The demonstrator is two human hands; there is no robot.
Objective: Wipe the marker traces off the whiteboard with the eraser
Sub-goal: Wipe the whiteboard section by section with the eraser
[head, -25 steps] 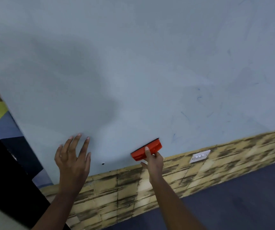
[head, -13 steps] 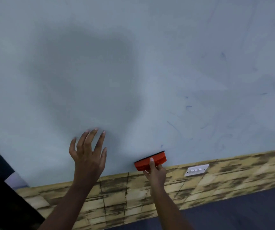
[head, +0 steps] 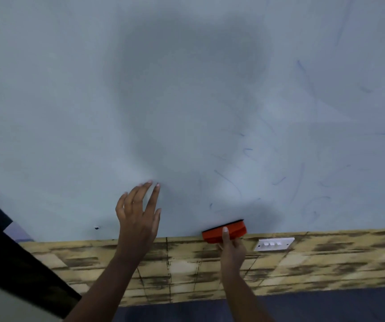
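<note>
1. against the frame a second ago, the orange eraser [head: 224, 233] has slid down to the very bottom edge of the whiteboard [head: 70, 112], just left of the white switch plate [head: 275, 244], and the view has swung so more of the board's right side shows.
2. the right hand [head: 232, 248] grips the eraser from below, one finger laid up over its back; its dark pad faces the board.
3. the left hand [head: 139, 219] has shifted right and sits well left of the eraser, fingers straight and spread, tips on or just off the board; i cannot tell which.
4. faint blue marker traces [head: 231, 182] remain above and right of the eraser, so the wiping looks far from finished.
5. no containers are in view.
</note>
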